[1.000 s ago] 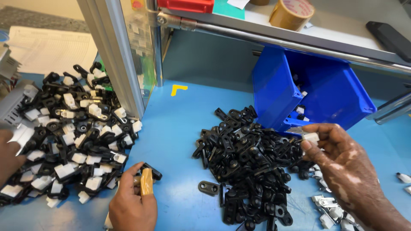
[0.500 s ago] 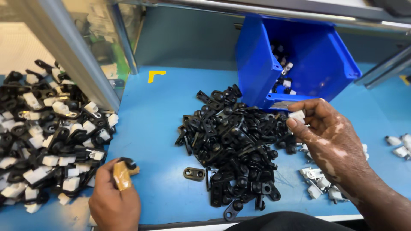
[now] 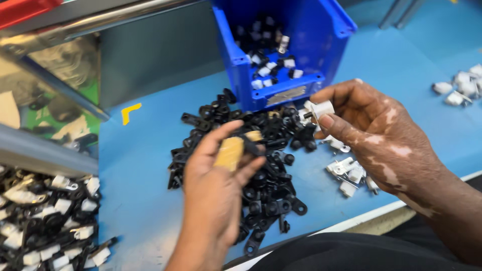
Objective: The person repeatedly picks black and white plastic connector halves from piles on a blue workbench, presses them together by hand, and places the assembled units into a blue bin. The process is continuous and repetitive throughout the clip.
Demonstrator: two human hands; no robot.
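My left hand (image 3: 217, 188) is raised over a heap of small black plastic clips (image 3: 261, 165) on the blue table (image 3: 140, 200). Its fingers pinch one black clip (image 3: 250, 141), and a tan bandage wraps one finger. My right hand (image 3: 376, 138) hovers at the right of the heap, thumb and fingers closed on a small white part with a metal pin (image 3: 318, 110). The two hands are close together, the held pieces a short gap apart.
A blue bin (image 3: 306, 88) holding black and white pieces stands behind the heap. A few loose white parts (image 3: 351, 170) lie under my right hand, more (image 3: 459, 90) at the far right. Assembled black-and-white pieces (image 3: 45, 226) are piled at the left, beside a metal frame post (image 3: 55, 85).
My left hand rose from the table's left side and moved right over the black heap with a clip. My right hand drew in toward it. The view shifted.
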